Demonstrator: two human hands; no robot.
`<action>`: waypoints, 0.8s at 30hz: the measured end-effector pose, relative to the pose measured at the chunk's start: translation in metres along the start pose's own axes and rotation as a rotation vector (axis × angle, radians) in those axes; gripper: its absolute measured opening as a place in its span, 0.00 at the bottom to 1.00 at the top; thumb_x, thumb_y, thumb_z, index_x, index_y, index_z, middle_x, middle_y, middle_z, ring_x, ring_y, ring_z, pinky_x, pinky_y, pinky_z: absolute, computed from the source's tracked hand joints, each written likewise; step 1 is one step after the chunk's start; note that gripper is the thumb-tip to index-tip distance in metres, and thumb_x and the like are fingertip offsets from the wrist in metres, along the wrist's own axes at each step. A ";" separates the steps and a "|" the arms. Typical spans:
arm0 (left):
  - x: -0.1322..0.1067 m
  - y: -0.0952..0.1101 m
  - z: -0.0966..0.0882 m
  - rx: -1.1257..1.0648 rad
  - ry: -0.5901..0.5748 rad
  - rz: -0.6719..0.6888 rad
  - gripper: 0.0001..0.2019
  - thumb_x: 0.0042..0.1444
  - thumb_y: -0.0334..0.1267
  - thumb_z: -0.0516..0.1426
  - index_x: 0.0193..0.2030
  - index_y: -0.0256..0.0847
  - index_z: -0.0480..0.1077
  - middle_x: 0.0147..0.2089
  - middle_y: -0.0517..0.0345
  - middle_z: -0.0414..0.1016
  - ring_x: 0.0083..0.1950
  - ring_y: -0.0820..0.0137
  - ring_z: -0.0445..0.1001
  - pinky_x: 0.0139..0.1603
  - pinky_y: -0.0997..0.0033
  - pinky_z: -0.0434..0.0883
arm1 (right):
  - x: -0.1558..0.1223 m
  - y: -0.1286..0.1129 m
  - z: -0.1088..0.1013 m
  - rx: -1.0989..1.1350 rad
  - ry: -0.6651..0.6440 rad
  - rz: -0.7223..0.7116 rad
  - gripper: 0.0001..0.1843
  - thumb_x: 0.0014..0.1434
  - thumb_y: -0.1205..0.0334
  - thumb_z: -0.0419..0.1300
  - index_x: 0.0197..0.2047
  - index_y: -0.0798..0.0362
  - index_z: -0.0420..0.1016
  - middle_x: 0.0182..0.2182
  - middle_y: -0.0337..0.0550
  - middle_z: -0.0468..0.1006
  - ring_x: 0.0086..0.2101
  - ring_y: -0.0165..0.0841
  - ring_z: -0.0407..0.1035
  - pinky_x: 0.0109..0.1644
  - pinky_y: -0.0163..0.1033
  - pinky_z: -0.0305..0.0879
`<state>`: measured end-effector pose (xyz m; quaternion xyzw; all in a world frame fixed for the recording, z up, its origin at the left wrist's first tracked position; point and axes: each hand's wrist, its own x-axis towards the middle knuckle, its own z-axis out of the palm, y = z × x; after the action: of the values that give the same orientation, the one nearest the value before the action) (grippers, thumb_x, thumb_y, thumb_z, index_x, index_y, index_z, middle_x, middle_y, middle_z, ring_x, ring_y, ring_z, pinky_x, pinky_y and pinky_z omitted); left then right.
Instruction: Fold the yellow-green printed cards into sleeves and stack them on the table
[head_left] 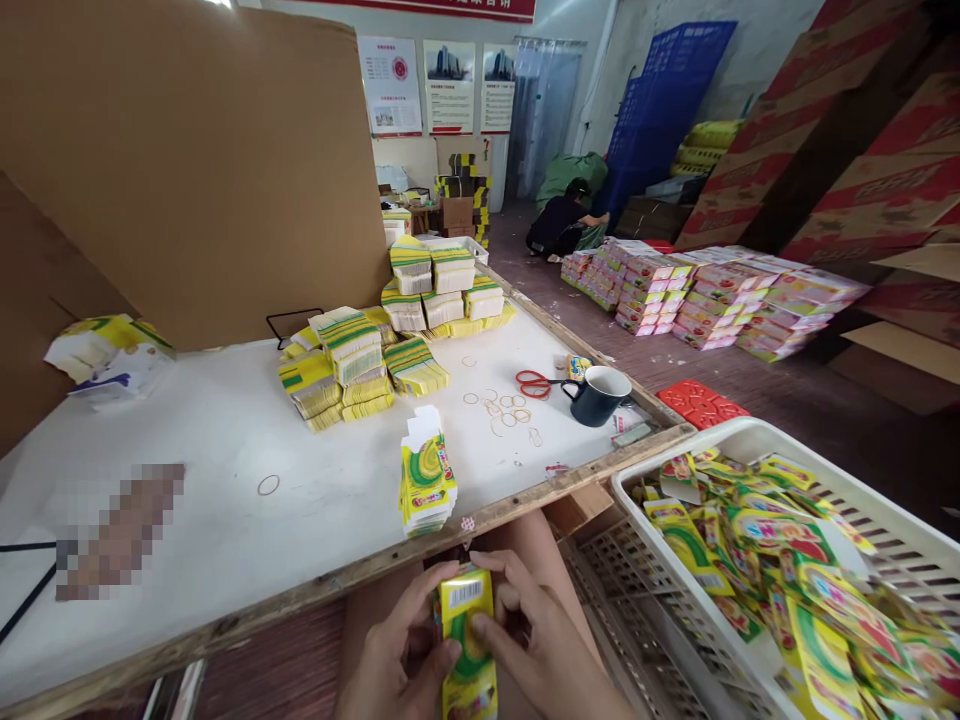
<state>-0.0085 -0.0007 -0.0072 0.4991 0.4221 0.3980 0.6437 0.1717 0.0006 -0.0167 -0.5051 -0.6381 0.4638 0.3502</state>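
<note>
Both my hands hold a small yellow-and-green printed carton [466, 640] low in front of me, over my lap. My left hand [405, 650] grips its left side, with the thumb on the front. From the right, my right hand [536, 630] closes on it, thumb pressed against the printed face below the barcode. Just past the table edge lies a short stack of flat cartons [427, 475] in the same print. To my right, a white plastic basket [739, 432] is heaped with loose cartons [780, 530] of this kind.
Bundles of flat cartons [349, 360] stand farther back on the white table [202, 560]. Rubber bands [506, 410], red-handled scissors [534, 384] and a dark mug [596, 398] lie toward the right edge. Beyond are a red stool [701, 402], stacked boxes [712, 300] and a crouching person [562, 222].
</note>
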 end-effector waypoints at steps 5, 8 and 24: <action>0.005 0.002 0.004 -0.128 -0.080 0.014 0.22 0.50 0.38 0.63 0.54 0.46 0.69 0.51 0.49 0.78 0.51 0.58 0.75 0.47 0.65 0.73 | 0.000 -0.008 -0.009 0.179 0.114 -0.090 0.11 0.61 0.61 0.55 0.46 0.48 0.74 0.41 0.45 0.76 0.42 0.35 0.71 0.44 0.36 0.67; 0.010 0.001 0.019 -0.067 -0.098 0.084 0.19 0.52 0.40 0.61 0.52 0.46 0.71 0.54 0.48 0.75 0.53 0.56 0.74 0.46 0.65 0.75 | -0.001 -0.011 -0.015 0.219 0.161 -0.098 0.10 0.61 0.60 0.56 0.43 0.48 0.76 0.38 0.45 0.77 0.40 0.35 0.72 0.43 0.36 0.69; 0.091 0.031 -0.051 1.094 0.077 0.135 0.20 0.49 0.36 0.59 0.51 0.43 0.74 0.59 0.50 0.71 0.58 0.54 0.71 0.59 0.54 0.67 | -0.031 0.016 -0.107 -0.577 0.751 0.000 0.20 0.56 0.45 0.55 0.41 0.50 0.77 0.37 0.48 0.78 0.26 0.35 0.69 0.30 0.39 0.68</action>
<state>-0.0299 0.1055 0.0025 0.7717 0.5578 0.1791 0.2475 0.2820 -0.0034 0.0039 -0.7146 -0.5701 0.0531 0.4019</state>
